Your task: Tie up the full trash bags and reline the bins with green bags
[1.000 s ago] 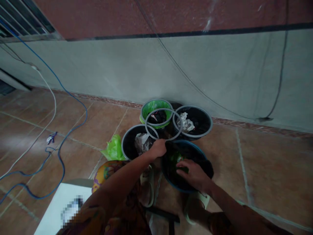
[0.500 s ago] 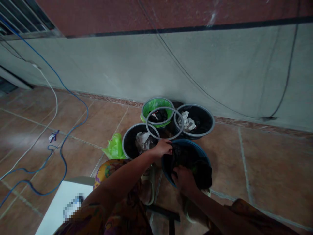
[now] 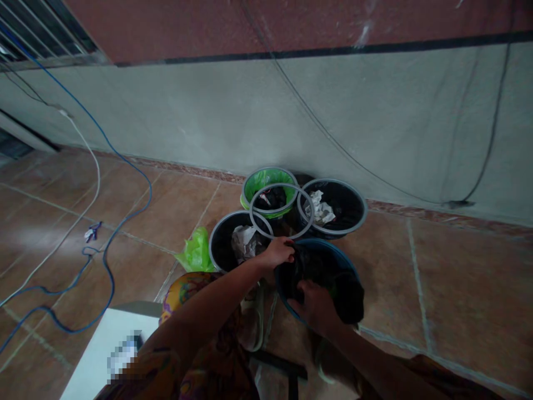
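Directly in front of me stands a blue bin, with a black plastic bag inside it and hanging over its right rim. My left hand is closed on the bag's edge at the bin's left rim. Over the near side of the bin, my right hand has its fingers curled on the same black bag. A loose grey ring rests across the neighbouring bins, just beyond my left hand. Dark folds hide the bin's bottom and my right fingertips.
Around the blue bin are a black-lined bin holding crumpled paper, a green-lined bin and another black-lined bin. A green plastic bag lies left. Blue cable, keys and a white box are further left.
My right hand has shifted slightly left at the near rim, and the bag's folds have moved a little. My left hand keeps its hold. The view has tilted very slightly.
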`<state>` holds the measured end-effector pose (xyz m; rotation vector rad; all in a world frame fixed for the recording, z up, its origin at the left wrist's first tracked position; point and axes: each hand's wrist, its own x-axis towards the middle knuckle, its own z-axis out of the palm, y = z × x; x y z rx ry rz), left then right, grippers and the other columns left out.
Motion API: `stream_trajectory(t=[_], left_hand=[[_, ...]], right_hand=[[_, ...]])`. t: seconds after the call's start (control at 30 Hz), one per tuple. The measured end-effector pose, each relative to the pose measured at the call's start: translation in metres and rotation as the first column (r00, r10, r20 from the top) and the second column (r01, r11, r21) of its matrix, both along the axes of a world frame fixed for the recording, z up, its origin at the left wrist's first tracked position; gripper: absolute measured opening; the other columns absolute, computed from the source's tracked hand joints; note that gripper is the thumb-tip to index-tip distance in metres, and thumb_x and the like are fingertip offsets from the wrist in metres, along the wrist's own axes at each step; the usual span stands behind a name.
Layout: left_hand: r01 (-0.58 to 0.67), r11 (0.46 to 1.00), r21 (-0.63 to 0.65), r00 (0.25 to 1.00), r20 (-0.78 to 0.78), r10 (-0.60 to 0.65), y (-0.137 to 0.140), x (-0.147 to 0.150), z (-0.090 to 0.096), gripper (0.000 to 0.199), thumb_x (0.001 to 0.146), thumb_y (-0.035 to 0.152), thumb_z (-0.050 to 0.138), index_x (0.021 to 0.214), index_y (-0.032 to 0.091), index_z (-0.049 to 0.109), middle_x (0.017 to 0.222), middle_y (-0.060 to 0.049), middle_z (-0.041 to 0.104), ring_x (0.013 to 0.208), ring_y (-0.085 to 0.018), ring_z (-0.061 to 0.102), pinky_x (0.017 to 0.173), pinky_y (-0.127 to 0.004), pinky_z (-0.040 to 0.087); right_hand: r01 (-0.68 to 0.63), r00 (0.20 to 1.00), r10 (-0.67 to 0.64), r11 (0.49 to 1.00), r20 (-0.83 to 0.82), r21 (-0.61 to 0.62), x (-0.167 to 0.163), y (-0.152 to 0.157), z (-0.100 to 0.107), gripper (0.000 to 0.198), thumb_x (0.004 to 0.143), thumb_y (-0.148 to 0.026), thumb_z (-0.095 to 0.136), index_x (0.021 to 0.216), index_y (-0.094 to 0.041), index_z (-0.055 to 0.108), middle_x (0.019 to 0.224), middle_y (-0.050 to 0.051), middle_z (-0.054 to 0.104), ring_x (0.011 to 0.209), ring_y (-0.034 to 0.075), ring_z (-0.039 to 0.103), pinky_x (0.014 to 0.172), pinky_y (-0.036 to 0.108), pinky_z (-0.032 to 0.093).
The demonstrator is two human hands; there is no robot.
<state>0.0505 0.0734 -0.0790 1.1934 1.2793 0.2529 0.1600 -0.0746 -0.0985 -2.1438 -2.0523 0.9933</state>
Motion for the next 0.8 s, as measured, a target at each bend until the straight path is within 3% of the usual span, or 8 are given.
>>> stream_trajectory(t=[0.13, 0.27, 0.43, 0.53, 0.8], left_hand=[[-0.019, 1.000, 0.003, 1.000, 0.007, 0.019, 0.000, 0.000, 0.001, 0.032, 0.072, 0.000, 0.052, 0.100, 0.008, 0.065, 0.059, 0.004, 0.056, 0.047, -0.006, 0.052, 0.053, -0.018, 0.045], [-0.082, 0.992, -0.094, 0.992, 0.092, 0.091, -0.002, 0.002, 0.003, 0.032, 0.074, -0.001, 0.053, 0.102, 0.008, 0.064, 0.056, 0.005, 0.054, 0.048, -0.006, 0.053, 0.057, -0.019, 0.047], [-0.141, 0.969, -0.201, 0.973, 0.154, 0.173, -0.004, 0.003, 0.002, 0.030, 0.075, -0.003, 0.051, 0.100, 0.008, 0.063, 0.057, 0.005, 0.054, 0.048, -0.006, 0.054, 0.059, -0.020, 0.050], [-0.140, 0.973, -0.185, 0.976, 0.141, 0.167, -0.003, 0.002, 0.002, 0.028, 0.075, -0.002, 0.051, 0.098, 0.008, 0.063, 0.057, 0.005, 0.055, 0.047, -0.006, 0.054, 0.057, -0.019, 0.049], [-0.113, 0.990, -0.086, 0.991, 0.068, 0.119, 0.001, 0.000, 0.000, 0.031, 0.074, -0.002, 0.051, 0.099, 0.008, 0.065, 0.053, 0.005, 0.054, 0.046, -0.007, 0.054, 0.054, -0.019, 0.046]], right_hand=[[-0.065, 0.992, 0.065, 0.998, 0.105, -0.005, -0.005, -0.004, 0.005, 0.033, 0.081, -0.038, 0.062, 0.106, -0.016, 0.060, 0.108, 0.012, 0.065, 0.101, 0.029, 0.060, 0.086, 0.038, 0.038], [-0.130, 0.970, 0.124, 0.991, 0.207, 0.014, -0.004, -0.008, 0.006, 0.039, 0.084, -0.040, 0.059, 0.111, -0.012, 0.060, 0.109, 0.016, 0.064, 0.100, 0.031, 0.058, 0.087, 0.043, 0.037], [-0.156, 0.947, 0.139, 0.987, 0.289, 0.034, -0.003, -0.007, 0.007, 0.027, 0.091, -0.027, 0.047, 0.108, -0.013, 0.062, 0.107, 0.017, 0.064, 0.097, 0.030, 0.058, 0.087, 0.045, 0.034], [-0.147, 0.945, 0.130, 0.988, 0.300, 0.035, -0.003, -0.005, 0.006, 0.029, 0.093, -0.018, 0.037, 0.107, -0.013, 0.063, 0.105, 0.016, 0.065, 0.095, 0.028, 0.060, 0.086, 0.044, 0.035], [-0.089, 0.946, 0.089, 0.996, 0.312, -0.016, 0.018, 0.008, 0.014, 0.028, 0.085, -0.010, 0.042, 0.099, -0.014, 0.066, 0.102, 0.014, 0.069, 0.091, 0.027, 0.067, 0.075, 0.037, 0.040]])
